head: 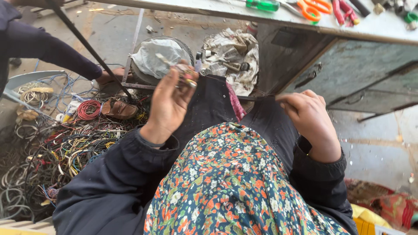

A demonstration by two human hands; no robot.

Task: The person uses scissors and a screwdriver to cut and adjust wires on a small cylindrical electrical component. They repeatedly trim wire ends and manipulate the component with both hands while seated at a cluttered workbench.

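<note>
The left hand (167, 102) is up over the lap, and its fingers pinch a small metal tool (185, 76). The right hand (307, 115) is closed tight on a thin dark wire (257, 98) that runs across the dark cloth. A big heap of coloured wires (61, 143) lies on the floor beside the left arm. Orange scissors (314, 8) rest on the workbench (374, 26) near its front edge.

Both arms reach forward over the lap in dark sleeves, elbows bent. The left hand (167, 102) is raised, palm turned toward the wearer, its fingers (185, 74) curled and pinched together at the tips. The right hand (309, 115) sits lower and to the right, back of the hand up, wrist bent, its fingers (289, 99) folded inward and pinched toward the left.
</note>
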